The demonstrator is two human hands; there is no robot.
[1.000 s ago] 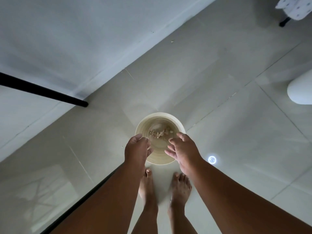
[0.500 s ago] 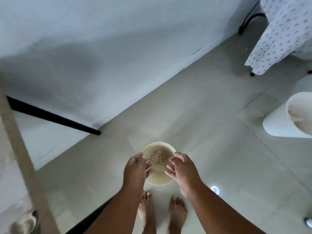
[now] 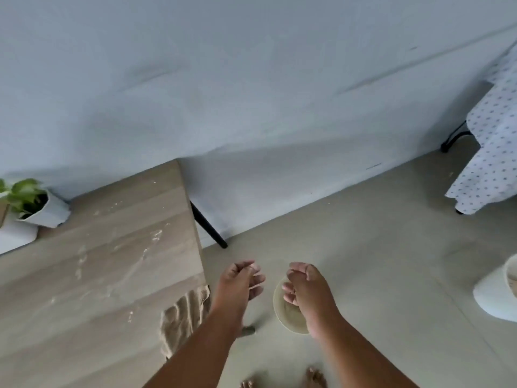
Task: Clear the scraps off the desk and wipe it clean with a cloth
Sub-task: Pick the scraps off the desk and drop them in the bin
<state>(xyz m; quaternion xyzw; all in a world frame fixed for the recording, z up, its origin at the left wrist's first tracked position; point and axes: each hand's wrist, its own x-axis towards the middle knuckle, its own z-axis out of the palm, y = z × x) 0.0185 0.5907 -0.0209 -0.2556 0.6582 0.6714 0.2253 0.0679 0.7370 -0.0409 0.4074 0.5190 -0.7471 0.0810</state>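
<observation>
Pale crumbs and smears (image 3: 145, 252) lie scattered over the wooden worktop (image 3: 92, 278), to the left of both hands. At its near edge, just left of the left forearm, lies a ribbed beige cloth (image 3: 183, 312). Below the hands a small round bin (image 3: 288, 315) stands on the floor; the right hand (image 3: 306, 289) hangs over it, the left hand (image 3: 240, 281) just beside its left rim. Each grip is loose, fingers lightly curled and holding nothing that can be seen.

The step in hand looks like shaking the last scraps into the bin. To do it well, keep both hands directly over the opening and rub the fingers together so bits fall inside, not on the tiles. Then reach left for the cloth and sweep the smears toward the worktop's edge.

What the bin holds is hidden by the right hand. The picture is blurred, so whether fine crumbs cling to the fingers cannot be told. A potted plant (image 3: 25, 203) at the far left and a white container (image 3: 495, 295) at the right are both cut off.
</observation>
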